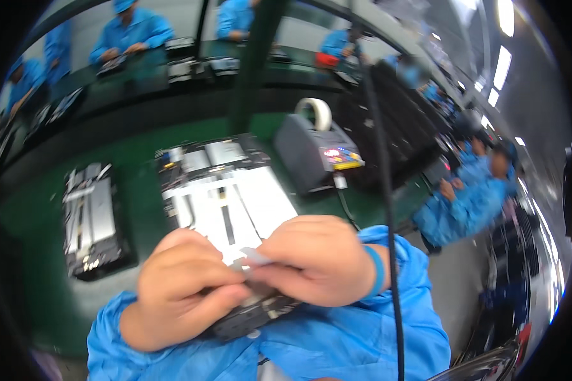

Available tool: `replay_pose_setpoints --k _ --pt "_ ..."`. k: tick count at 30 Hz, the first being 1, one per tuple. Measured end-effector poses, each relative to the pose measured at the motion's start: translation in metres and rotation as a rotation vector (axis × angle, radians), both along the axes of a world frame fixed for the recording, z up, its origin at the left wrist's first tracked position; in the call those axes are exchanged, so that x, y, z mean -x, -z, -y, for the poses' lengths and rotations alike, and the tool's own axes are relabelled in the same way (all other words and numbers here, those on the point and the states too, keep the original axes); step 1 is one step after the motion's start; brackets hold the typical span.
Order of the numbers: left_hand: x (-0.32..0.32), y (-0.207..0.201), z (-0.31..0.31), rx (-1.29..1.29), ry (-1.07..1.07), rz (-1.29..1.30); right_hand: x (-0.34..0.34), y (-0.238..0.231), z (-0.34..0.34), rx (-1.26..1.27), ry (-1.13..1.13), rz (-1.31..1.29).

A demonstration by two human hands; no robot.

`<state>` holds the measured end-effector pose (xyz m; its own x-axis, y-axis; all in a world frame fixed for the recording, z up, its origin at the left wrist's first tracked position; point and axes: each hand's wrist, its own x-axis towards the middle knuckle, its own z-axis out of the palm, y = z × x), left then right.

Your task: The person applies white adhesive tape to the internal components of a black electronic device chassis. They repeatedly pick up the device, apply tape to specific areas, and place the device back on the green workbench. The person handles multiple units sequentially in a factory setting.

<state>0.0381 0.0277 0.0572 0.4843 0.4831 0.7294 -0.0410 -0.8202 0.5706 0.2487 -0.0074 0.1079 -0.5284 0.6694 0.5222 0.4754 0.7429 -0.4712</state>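
Note:
In front of me lies a stack of opened tablet-like devices (260, 193) with silver battery panels and dark circuit parts at the far end. My right hand (318, 257), with a blue band at its wrist, pinches a small greyish-white strip (255, 255) between thumb and fingers. Close against it, my left hand (184, 286) is closed, thumb pressed to the fingers. What the left fingertips hold is blurred and too small to name. Both hands are over the near end of the stack and hide part of it.
A second device stack (92, 222) lies to the left on the green table (28, 216). A grey instrument box (302, 152) carries a tape roll (322, 114). A black cable (382, 152) hangs at the right, before a dark bulky object (394, 117). A co-worker (467, 200) sits at right.

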Motion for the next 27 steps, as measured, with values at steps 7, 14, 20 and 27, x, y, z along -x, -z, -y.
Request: replay_pose_setpoints --k 7,14,20,27 --pt "0.017 0.01 -0.027 -0.244 -0.585 0.026 -0.008 -0.023 -0.036 0.183 0.064 -0.13" --pt "0.03 0.022 -0.052 -0.166 -0.73 -0.121 0.038 -0.007 -0.117 -0.027 -0.17 0.158" --pt "0.033 0.023 -0.062 -0.205 -0.684 -0.168 0.055 0.002 -0.153 -0.046 -0.264 0.219" --pt "0.032 0.03 -0.071 -0.359 -0.666 -0.15 0.063 0.017 -0.174 -0.2 -0.395 0.198"
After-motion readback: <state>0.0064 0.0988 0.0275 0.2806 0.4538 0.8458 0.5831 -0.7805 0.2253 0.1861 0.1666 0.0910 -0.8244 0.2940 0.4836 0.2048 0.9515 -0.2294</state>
